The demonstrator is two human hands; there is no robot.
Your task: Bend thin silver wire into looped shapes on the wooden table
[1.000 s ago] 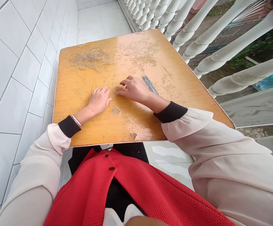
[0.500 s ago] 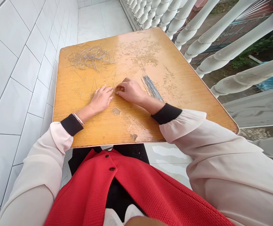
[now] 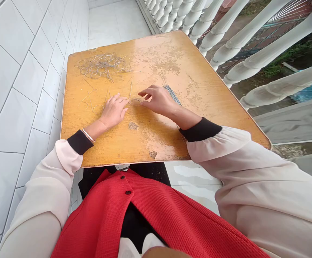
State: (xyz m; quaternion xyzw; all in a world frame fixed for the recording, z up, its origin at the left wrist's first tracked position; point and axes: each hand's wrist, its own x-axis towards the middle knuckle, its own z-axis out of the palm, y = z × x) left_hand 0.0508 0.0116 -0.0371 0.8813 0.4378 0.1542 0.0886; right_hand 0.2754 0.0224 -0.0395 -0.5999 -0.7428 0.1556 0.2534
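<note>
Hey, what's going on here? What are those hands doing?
A person sits at a worn wooden table on a tiled balcony, with thin wire spread in front of them. Their left hand rests on the tabletop beside bent wire pieces, and their right hand is next to a small wire loop. A tangled pile of wire and a bundle of straight grey wires lie farther along the table.

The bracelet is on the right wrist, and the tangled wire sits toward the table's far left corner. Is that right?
No: the head view shows the bracelet on the left wrist, not the right. The tangled wire does sit toward the table's far left corner.
</note>
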